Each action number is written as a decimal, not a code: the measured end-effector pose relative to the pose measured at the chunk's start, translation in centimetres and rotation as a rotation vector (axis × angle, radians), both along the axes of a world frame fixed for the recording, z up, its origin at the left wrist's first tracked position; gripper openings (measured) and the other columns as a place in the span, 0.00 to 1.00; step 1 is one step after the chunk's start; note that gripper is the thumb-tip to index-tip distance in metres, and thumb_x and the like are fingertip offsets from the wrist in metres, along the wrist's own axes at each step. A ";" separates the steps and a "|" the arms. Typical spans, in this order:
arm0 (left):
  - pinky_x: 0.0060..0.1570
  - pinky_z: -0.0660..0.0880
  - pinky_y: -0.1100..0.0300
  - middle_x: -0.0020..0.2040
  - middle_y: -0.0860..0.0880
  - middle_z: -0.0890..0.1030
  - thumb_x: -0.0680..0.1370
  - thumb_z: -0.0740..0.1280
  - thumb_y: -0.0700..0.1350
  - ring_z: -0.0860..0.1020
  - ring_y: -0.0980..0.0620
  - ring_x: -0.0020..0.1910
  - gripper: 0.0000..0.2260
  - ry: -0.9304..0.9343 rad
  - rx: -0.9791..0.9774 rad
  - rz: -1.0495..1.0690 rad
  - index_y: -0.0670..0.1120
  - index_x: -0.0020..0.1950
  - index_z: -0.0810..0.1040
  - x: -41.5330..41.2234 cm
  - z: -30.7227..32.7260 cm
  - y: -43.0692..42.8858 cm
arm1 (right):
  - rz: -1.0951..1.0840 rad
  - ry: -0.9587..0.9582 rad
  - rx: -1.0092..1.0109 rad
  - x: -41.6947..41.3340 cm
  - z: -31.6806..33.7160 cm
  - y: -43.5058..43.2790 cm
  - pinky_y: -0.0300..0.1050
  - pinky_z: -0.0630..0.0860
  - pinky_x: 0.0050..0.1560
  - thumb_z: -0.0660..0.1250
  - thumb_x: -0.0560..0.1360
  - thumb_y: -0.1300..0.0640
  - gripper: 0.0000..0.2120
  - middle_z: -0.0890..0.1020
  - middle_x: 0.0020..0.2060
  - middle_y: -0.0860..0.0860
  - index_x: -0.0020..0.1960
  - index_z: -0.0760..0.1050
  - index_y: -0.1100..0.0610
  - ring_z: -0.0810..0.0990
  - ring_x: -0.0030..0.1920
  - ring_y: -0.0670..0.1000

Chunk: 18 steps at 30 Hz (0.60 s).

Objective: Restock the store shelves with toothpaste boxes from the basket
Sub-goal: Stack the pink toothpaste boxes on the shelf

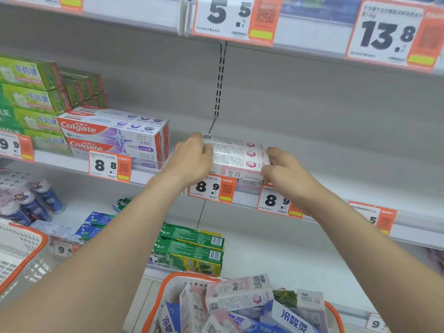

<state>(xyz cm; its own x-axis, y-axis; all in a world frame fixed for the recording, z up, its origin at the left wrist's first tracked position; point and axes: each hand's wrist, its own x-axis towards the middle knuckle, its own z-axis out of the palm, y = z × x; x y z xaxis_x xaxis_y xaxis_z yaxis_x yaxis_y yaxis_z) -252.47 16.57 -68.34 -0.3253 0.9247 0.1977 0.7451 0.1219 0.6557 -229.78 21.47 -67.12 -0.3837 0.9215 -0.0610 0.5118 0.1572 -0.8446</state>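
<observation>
A small stack of pink-and-white toothpaste boxes (237,155) lies on the middle shelf (336,164), at its front edge. My left hand (192,162) grips the stack's left end, and my right hand (286,174) grips its right end. Below, at the bottom of the view, an orange-rimmed white basket (165,292) holds several pink and blue toothpaste boxes (240,296) lying jumbled.
Colgate boxes (115,135) and green boxes (31,92) stand to the left on the same shelf. To the right of the stack the shelf is bare. Green boxes (192,248) sit on the lower shelf. A second basket (19,255) is at the left edge. Orange price tags line the shelf edges.
</observation>
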 end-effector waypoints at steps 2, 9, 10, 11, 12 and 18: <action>0.44 0.80 0.44 0.51 0.43 0.81 0.86 0.55 0.48 0.81 0.44 0.45 0.12 0.009 0.004 0.009 0.41 0.56 0.72 0.4 0.0 0.0 | 0.054 -0.050 0.028 -0.2 0.3 -0.6 0.48 0.78 0.41 0.61 0.67 0.59 0.16 0.86 0.49 0.49 0.55 0.75 0.53 0.85 0.48 0.58; 0.40 0.80 0.46 0.49 0.43 0.81 0.86 0.55 0.45 0.81 0.44 0.44 0.11 0.021 0.038 0.026 0.41 0.52 0.72 0.7 -0.1 0.0 | 0.100 -0.224 0.079 -0.6 1.1 -0.3 0.44 0.73 0.27 0.63 0.75 0.65 0.19 0.80 0.48 0.54 0.65 0.64 0.56 0.78 0.36 0.52; 0.37 0.78 0.48 0.48 0.43 0.80 0.86 0.55 0.45 0.80 0.44 0.44 0.10 0.021 0.033 0.020 0.41 0.51 0.72 0.7 -0.1 0.1 | 0.114 -0.237 0.080 -0.8 1.0 -0.3 0.44 0.73 0.26 0.61 0.76 0.65 0.21 0.79 0.47 0.54 0.67 0.63 0.57 0.77 0.35 0.52; 0.35 0.75 0.51 0.47 0.43 0.80 0.86 0.55 0.44 0.80 0.44 0.44 0.10 0.023 0.028 0.018 0.41 0.51 0.72 0.6 -0.2 0.1 | 0.123 -0.249 0.084 -1.0 0.8 -0.4 0.44 0.72 0.25 0.59 0.77 0.65 0.22 0.78 0.48 0.54 0.70 0.61 0.58 0.76 0.35 0.52; 0.33 0.72 0.53 0.47 0.43 0.79 0.85 0.55 0.44 0.80 0.44 0.44 0.10 0.028 0.025 0.019 0.41 0.50 0.72 0.5 -0.2 0.2 | 0.128 -0.259 0.090 -1.3 0.7 -0.4 0.43 0.72 0.25 0.58 0.78 0.65 0.23 0.77 0.48 0.54 0.72 0.59 0.59 0.76 0.34 0.52; 0.33 0.70 0.54 0.47 0.43 0.80 0.85 0.56 0.46 0.80 0.45 0.42 0.10 0.044 0.021 0.018 0.42 0.49 0.73 0.0 -0.2 0.5 | 0.150 -0.328 0.169 -1.9 -0.5 -0.1 0.35 0.63 0.31 0.56 0.81 0.61 0.29 0.69 0.55 0.53 0.79 0.50 0.63 0.66 0.36 0.44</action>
<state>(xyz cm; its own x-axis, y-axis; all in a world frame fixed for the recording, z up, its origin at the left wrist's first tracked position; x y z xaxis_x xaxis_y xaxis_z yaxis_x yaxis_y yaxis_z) -252.43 17.07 -68.55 -0.3327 0.9143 0.2311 0.7712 0.1227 0.6247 -231.69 21.38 -67.59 -0.5002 0.8641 -0.0550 0.7106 0.3734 -0.5963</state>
